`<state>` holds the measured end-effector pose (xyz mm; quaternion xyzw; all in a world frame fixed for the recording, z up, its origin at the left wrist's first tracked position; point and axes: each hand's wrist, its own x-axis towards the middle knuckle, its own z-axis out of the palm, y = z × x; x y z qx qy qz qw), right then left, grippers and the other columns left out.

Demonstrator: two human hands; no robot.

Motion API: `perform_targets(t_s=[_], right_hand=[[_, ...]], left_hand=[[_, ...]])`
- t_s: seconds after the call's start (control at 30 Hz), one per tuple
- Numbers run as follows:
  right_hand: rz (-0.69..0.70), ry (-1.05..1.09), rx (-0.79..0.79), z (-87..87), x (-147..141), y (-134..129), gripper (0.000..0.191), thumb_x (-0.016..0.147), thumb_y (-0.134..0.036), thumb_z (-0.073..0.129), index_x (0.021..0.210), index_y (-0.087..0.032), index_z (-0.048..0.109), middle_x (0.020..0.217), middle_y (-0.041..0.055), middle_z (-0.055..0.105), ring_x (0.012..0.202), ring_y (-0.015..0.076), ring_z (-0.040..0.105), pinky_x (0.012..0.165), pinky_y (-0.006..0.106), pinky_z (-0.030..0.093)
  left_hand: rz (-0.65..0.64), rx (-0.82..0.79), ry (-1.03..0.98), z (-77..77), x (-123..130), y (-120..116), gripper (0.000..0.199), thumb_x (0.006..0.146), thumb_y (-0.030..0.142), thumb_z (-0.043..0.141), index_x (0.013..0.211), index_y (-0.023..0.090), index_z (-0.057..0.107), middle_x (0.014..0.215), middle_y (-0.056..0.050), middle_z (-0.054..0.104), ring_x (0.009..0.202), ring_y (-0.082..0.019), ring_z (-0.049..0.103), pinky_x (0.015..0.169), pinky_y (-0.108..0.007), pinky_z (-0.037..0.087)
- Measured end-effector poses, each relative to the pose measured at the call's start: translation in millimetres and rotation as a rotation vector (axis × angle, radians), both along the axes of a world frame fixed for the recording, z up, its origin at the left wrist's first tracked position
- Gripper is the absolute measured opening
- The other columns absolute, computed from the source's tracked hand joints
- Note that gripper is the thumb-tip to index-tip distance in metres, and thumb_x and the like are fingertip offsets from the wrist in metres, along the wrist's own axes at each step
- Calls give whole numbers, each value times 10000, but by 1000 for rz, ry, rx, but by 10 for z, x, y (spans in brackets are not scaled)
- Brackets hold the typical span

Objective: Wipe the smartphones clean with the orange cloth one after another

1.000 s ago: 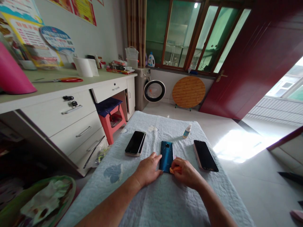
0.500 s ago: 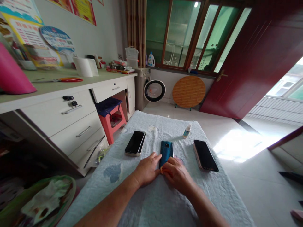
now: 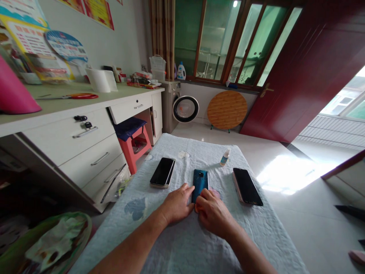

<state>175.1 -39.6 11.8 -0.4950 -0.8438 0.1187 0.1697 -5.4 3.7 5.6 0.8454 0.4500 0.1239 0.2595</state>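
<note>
A blue smartphone (image 3: 201, 180) lies back side up on the cloth-covered table, its camera block at the far end. My left hand (image 3: 178, 203) steadies it, fingers against the left edge and thumb by the near end. My right hand (image 3: 211, 209) is closed at the phone's lower right, pinching a small orange cloth-like piece (image 3: 196, 208), mostly hidden under the fingers. To the left, a dark-screened phone (image 3: 163, 172) rests on top of another pale-edged one. Another phone (image 3: 247, 186), screen up, is on the right. Beyond it stands a small spray bottle (image 3: 224, 157).
The table wears a pale blue quilted cover (image 3: 171, 243). On the left are a desk (image 3: 94, 152) with drawers, a red stool (image 3: 135, 148) and a green-rimmed basket (image 3: 85, 222). A washing machine (image 3: 170, 102) with its round door open stands ahead, near a folded round table (image 3: 227, 110).
My right hand has shifted slightly at the phone's near end, with the orange piece in its fingers. My left hand and the phones stay in place.
</note>
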Motion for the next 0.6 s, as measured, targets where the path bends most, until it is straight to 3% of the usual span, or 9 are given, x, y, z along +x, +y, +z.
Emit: perform_targets(t_s=[0.1,0.23,0.6], right_hand=[[4,4,-11,33,45,-20,61,798,-150,555,807,-196,593,895,33,504,824,157,484,771,277,372],[-1,12,11,-22,16,-1,109,865,-156,526,789,-186,598,889,35,519,803,144,486,732,258,369],[19,-18,105,-128,-149,41,131,888,-171,537,775,-177,602,840,36,547,764,140,487,676,249,356]], left_hand=[[-10,-10,-6,7,1,0,568,775,266,527,1332,166,490,1183,-108,565,1026,-233,612,887,-273,463],[-13,-23,-5,26,5,1,553,775,251,525,1321,167,499,1191,-108,562,1034,-232,608,884,-270,465],[-8,-24,2,-5,4,11,475,879,241,405,1342,165,481,1217,-108,564,1082,-222,591,937,-280,433]])
